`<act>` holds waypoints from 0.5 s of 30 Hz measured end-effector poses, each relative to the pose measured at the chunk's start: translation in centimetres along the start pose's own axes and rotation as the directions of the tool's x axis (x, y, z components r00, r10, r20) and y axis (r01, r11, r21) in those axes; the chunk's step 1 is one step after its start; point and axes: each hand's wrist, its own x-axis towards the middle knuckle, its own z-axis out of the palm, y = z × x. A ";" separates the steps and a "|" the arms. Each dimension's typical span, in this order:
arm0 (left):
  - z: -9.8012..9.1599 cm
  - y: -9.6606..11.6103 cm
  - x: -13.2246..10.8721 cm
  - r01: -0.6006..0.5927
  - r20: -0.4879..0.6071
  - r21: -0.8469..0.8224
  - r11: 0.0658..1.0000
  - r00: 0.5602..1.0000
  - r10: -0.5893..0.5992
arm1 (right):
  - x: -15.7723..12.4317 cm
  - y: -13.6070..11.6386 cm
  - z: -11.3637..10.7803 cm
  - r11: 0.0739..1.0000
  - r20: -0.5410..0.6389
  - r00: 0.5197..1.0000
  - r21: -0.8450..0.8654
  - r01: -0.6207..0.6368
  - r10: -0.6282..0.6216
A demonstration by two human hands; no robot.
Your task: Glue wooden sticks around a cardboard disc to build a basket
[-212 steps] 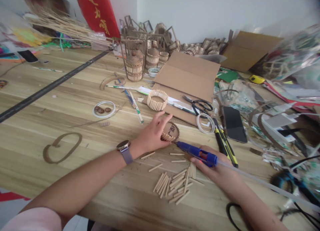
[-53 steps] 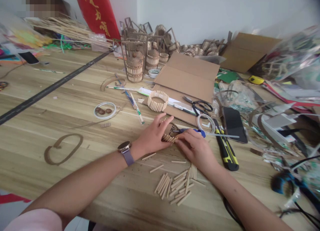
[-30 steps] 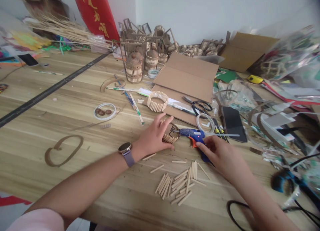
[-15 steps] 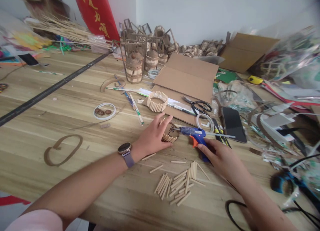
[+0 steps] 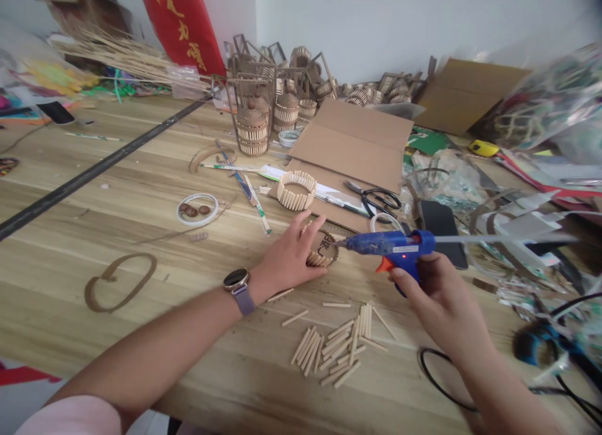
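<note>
With a watch on its wrist, my left hand (image 5: pixel 294 254) curls its thumb and fingers around a small round base (image 5: pixel 329 250) that has dark lettering inside and short wooden sticks along its edge. My right hand (image 5: pixel 435 291) grips a blue glue gun (image 5: pixel 399 244) with an orange trigger and a long glue stick in its back. The gun's nozzle points left, at the right rim of the base. Below the hands lie loose short wooden sticks (image 5: pixel 341 347). A finished-looking ring of sticks (image 5: pixel 296 191) stands just behind my left hand.
Scissors (image 5: pixel 379 200), a phone (image 5: pixel 439 225) and cardboard (image 5: pixel 350 134) lie behind the gun. Small stick-built lanterns (image 5: pixel 253 131) are piled at the back. A brown strip loop (image 5: pixel 120 281) lies at left; a black cable (image 5: pixel 442 378) curls at lower right.
My right hand has lifted the glue gun up and rightward, closer to the camera, and turned it more level. My left hand stays on the round base.
</note>
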 end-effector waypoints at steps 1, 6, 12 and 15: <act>0.0 0.0 0.0 0.000 0.000 -0.002 1.000 1.000 0.000 | 0.1 0.1 0.0 0.998 0.012 0.999 0.041 -0.040 0.040; -0.1 0.1 0.1 0.003 -0.003 0.016 1.000 1.000 -0.003 | 0.2 0.9 -0.4 0.953 0.136 0.953 0.106 -0.285 0.270; 0.0 -0.1 0.1 -0.002 -0.014 0.022 1.000 1.000 0.003 | 0.0 1.8 0.2 0.931 0.311 0.913 0.165 -0.326 0.265; 0.1 -0.2 0.0 -0.011 -0.020 0.020 1.000 1.000 0.012 | 0.1 1.9 0.4 0.951 0.375 0.903 0.135 -0.278 0.211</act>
